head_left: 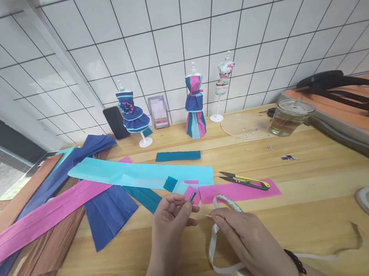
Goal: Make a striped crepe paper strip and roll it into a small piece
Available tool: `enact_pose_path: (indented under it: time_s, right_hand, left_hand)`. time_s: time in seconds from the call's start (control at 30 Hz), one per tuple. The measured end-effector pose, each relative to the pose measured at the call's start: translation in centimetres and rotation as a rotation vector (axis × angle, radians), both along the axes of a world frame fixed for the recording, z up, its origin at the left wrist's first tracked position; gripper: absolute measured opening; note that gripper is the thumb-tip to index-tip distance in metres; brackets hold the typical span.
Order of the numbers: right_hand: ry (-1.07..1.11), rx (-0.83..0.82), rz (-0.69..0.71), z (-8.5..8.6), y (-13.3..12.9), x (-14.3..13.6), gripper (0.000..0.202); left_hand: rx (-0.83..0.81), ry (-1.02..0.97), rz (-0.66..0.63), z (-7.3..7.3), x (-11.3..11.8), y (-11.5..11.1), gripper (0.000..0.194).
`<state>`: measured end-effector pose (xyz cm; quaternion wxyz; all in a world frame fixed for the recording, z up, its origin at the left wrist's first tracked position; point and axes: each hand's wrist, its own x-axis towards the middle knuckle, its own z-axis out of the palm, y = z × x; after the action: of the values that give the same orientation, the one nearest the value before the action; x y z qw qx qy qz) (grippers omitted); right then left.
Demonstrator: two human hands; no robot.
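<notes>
My left hand (pixel 172 217) is closed in a pinch on a small dark teal paper strip (pixel 193 197). Just to the right, my right hand (pixel 244 236) is closed around a white measuring tape (pixel 215 250), which loops out beside its fingers; printed marks show on the upper part. A thin pale tip pokes out at the right fingertips, too small to name. Beyond the hands lie small pink and teal paper pieces (pixel 170 184), a long light blue crepe paper strip (pixel 141 175) and a pink strip (pixel 211 194). Yellow-and-black thread snips (pixel 245 180) rest on the pink strip.
Brown, navy and pink crepe strips (pixel 49 210) pile up at left. Three small dress forms (pixel 194 104) stand along the tiled wall, near two phones (pixel 159 112). At right are a lidded glass cup (pixel 288 117), a clear disc (pixel 244 126) and a white ring-shaped roll (pixel 364 198).
</notes>
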<state>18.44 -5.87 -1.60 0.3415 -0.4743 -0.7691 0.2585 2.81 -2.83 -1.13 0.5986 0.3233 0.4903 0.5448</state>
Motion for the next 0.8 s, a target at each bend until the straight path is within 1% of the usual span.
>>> enact_pose_path:
  time_s: [0.17,0.3,0.4,0.47,0.57,0.67,0.8]
  right_hand:
    - [0.122,-0.179,-0.014,0.0,-0.1,-0.3,0.027]
    - [0.290,-0.307,-0.046,0.0,0.0,-0.7,0.028]
    - [0.392,-0.381,-0.055,0.3,0.0,-0.9,0.028]
    - [0.411,-0.384,-0.066,0.4,0.1,-1.0,0.028]
    - [0.387,-0.337,-0.070,0.2,0.2,-1.0,0.028]
    - [0.365,-0.297,-0.064,-0.1,0.3,-1.0,0.028]
    - [0.358,-0.289,-0.075,-0.4,0.4,-1.1,0.029]
  left_hand:
    - [0.254,0.377,0.068,-0.4,1.4,-0.9,0.012]
    - [0.493,0.694,0.076,-0.9,1.5,-1.6,0.015]
    - [0.637,0.834,0.072,-1.1,1.3,-1.7,0.019]
    - [0.679,0.854,0.089,-1.2,1.2,-1.7,0.021]
    - [0.674,0.827,0.089,-1.2,1.2,-1.7,0.024]
    - [0.591,0.737,0.096,-0.9,1.6,-1.8,0.024]
    - [0.468,0.540,0.140,-0.3,2.4,-2.0,0.021]
